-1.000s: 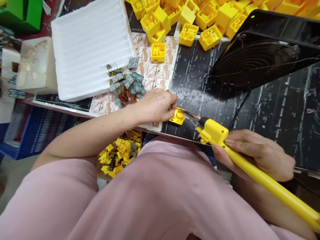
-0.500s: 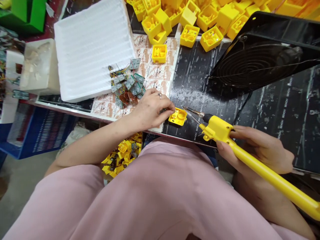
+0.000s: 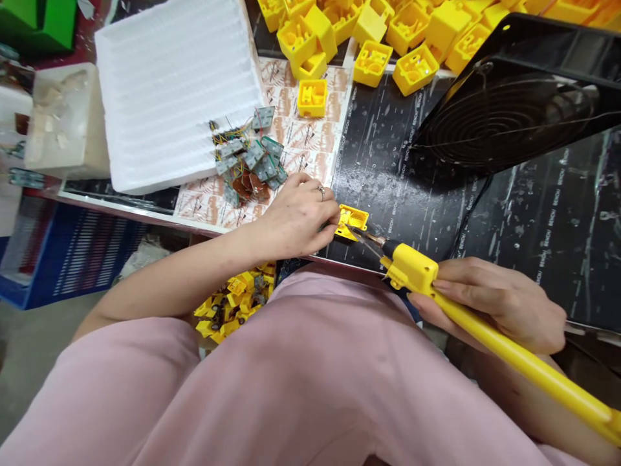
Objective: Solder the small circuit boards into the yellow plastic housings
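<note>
A small shallow yellow plastic case [image 3: 359, 214] with a dotted grille inside lies near the bench's front edge. My left hand [image 3: 305, 217], wearing a ring, is closed in a pinch at its left side; the fingertips partly cover the case, and any small part between them is hidden. In my right hand [image 3: 504, 301] is a yellow soldering gun [image 3: 414, 266], fingers wrapped round its handle. Its metal tip and a thin feed tube reach into the case beside my left fingertips. Several small circuit boards [image 3: 255, 155] with coloured wires lie heaped left of my left hand.
Yellow housings [image 3: 373, 61] are piled at the back, and one single housing [image 3: 312, 98] sits nearer. A black fan [image 3: 504, 116] stands at right. At left are a white foam slab [image 3: 177, 90], a whitish block-shaped container [image 3: 68, 123] and a blue crate [image 3: 87, 252]. More yellow parts [image 3: 235, 301] lie below the bench edge.
The soldering gun has moved left, bringing its tip from beside the case to inside it. My left hand has shifted slightly right and covers more of the case's left side.
</note>
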Demonstrator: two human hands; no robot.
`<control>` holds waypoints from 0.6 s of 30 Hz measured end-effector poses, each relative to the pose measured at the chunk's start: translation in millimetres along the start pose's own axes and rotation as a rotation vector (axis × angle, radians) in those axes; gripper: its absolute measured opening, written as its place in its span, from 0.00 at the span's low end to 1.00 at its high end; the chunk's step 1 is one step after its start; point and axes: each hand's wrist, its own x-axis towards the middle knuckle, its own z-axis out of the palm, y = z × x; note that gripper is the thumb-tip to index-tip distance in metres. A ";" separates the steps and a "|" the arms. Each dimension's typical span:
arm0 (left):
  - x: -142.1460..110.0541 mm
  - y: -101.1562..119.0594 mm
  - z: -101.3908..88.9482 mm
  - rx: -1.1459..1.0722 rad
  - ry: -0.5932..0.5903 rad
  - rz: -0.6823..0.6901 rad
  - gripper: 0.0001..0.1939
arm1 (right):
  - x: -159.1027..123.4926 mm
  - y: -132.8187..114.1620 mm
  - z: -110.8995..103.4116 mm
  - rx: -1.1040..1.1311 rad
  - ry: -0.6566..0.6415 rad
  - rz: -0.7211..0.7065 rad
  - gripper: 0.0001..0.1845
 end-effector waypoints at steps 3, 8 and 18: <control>5.2 1.0 -4.5 0.009 -0.082 -0.020 0.14 | 3.9 -0.1 1.7 0.008 -0.005 -0.011 0.13; 12.2 1.1 -10.1 0.015 -0.188 -0.040 0.13 | 11.7 2.0 0.7 -0.026 -0.109 -0.061 0.11; 15.2 -0.2 -11.7 0.028 -0.199 -0.005 0.14 | -8.5 11.7 -7.7 -0.012 0.045 0.119 0.13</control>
